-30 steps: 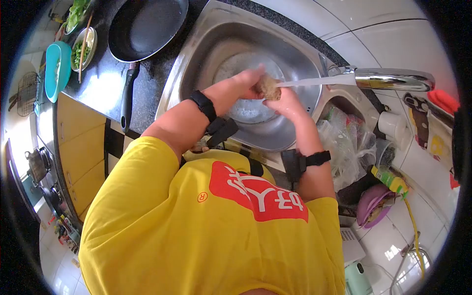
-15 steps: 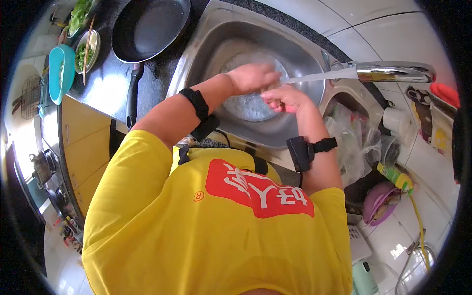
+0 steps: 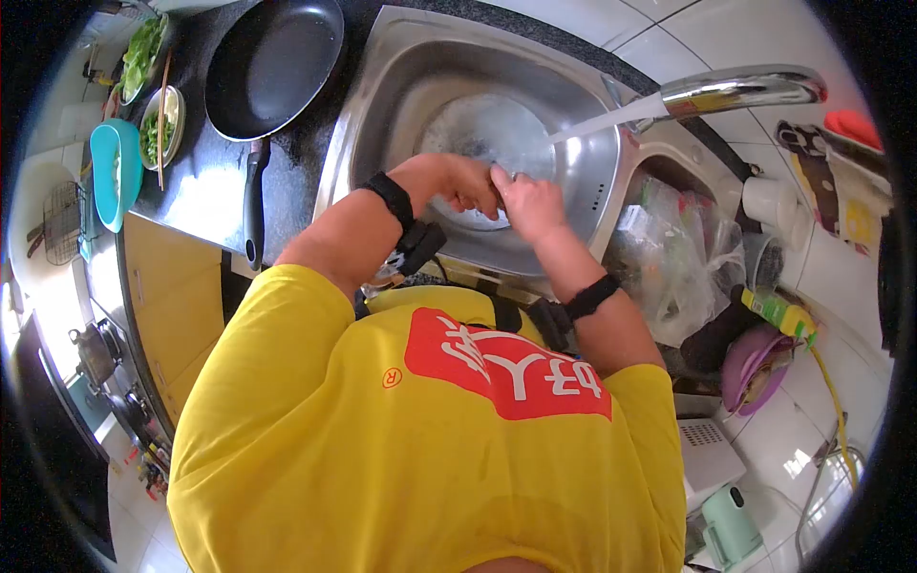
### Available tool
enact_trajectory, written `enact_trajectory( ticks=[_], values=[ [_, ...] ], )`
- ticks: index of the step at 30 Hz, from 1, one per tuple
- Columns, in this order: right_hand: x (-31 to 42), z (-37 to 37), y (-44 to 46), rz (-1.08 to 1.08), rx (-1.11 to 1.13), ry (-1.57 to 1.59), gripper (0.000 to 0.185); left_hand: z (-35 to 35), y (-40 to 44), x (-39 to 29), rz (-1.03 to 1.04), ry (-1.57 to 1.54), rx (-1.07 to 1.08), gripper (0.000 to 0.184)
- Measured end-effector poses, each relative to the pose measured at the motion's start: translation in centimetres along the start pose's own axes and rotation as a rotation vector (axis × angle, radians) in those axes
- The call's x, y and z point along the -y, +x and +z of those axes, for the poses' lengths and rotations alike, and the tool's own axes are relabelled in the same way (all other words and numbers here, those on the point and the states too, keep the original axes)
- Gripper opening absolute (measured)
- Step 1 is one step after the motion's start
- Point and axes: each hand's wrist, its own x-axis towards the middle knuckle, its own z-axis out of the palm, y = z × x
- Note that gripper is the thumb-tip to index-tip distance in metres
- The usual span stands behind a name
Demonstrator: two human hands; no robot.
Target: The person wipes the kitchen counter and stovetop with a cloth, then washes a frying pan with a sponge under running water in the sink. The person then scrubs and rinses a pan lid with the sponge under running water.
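Note:
My left hand and my right hand meet over the near part of the steel sink basin. The left one is bent at the wrist with its fingers curled downward. Against its fingertips press the thumb and fingers of the right. Whatever lies between them, if anything, is hidden. Beyond the hands, water streams from the chrome faucet into the basin. A pale round patch shows at the bottom, wet and bright; I cannot tell whether it is a dish or pooled water.
Left of the sink, a black frying pan lies on the dark counter, its handle toward me. Farther left are a bowl of chopped greens with chopsticks and a turquoise bowl. Plastic bags fill the right side.
Both hands have drawn back toward me, out of the water stream and a little left. The left fingers, blurred before, are now curled against the right hand. The camera view has shifted slightly.

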Motion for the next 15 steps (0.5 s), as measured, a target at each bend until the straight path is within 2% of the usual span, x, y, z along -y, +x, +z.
enact_trajectory(
  ticks=[1, 3, 4, 5, 6, 7, 8, 9, 11, 12, 13, 14, 15],
  values=[
    [-0.2, 0.7, -0.3, 0.007, -0.006, 0.000, 0.020, -0.4, 0.3, 0.3, 0.012, -0.100, 0.059, 0.018],
    [-0.8, 2.6, -1.3, 0.165, -0.092, 0.273, 0.023, -0.3, -0.6, 0.2, 0.017, -0.190, 0.120, 0.022],
    [-1.2, 3.0, -1.6, 0.178, -0.100, 0.275, 0.023, 0.3, -1.6, -0.1, 0.070, -0.092, -0.078, 0.045],
    [-1.6, 2.9, -1.7, 0.436, 0.096, 0.589, 0.021, 0.8, -2.3, -0.3, 0.127, 0.008, -0.273, 0.068],
    [-1.7, 2.8, -1.9, 0.693, 0.297, 0.908, 0.018, 1.2, -2.2, 0.2, 0.124, 0.021, -0.263, 0.068],
    [-1.9, 2.7, -2.2, 0.706, 0.289, 0.916, 0.018, 1.5, -1.7, 1.2, 0.371, 0.371, -0.444, 0.076],
    [-2.1, 1.8, -2.1, 0.903, 0.549, 1.307, 0.012, 1.9, -1.6, 1.6, 0.623, 0.724, -0.618, 0.086],
    [-2.0, 1.2, -2.2, 1.080, 0.826, 1.698, 0.010, 2.5, -1.4, 2.0, 0.625, 0.734, -0.608, 0.086],
    [-1.2, 1.0, -2.3, 1.103, 0.861, 1.816, 0.017, 3.9, -1.2, 2.0, 0.731, 1.103, -0.648, 0.076],
    [-0.9, 1.4, -2.4, 0.990, 0.953, 1.902, 0.021, 4.9, -1.5, 1.6, 0.581, 1.093, -0.645, 0.063],
    [-0.6, 1.7, -2.6, 0.868, 1.045, 1.979, 0.026, 4.8, -1.4, 1.4, 0.584, 1.103, -0.640, 0.063],
    [-0.4, 1.1, -2.3, 0.750, 1.062, 2.024, 0.018, 4.6, -1.3, 1.3, 0.507, 1.143, -0.596, 0.048],
    [0.1, 0.5, -2.1, 0.748, 1.054, 2.030, 0.018, 4.5, -1.1, 1.1, 0.429, 1.179, -0.552, 0.035]
  ],
)
